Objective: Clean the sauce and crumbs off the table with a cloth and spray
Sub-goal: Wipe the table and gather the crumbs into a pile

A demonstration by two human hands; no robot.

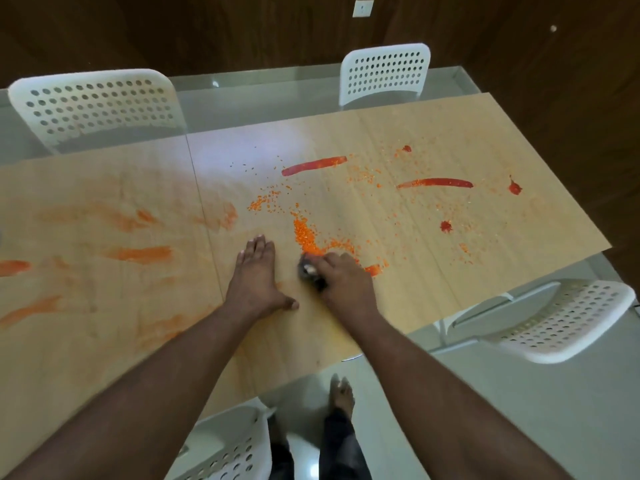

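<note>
Cloth (309, 271) bunched in right hand (341, 278) grip, at orange crumbs (304, 237) on bench (381, 306). Left hand (254, 277) flat, fingers spread. Red sauce streaks (313, 165) beyond.

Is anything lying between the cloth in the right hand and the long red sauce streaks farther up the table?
Only mess: the orange crumb pile sits just ahead of the cloth held by the right hand, with scattered crumbs before the sauce streaks. No objects block it.
</note>
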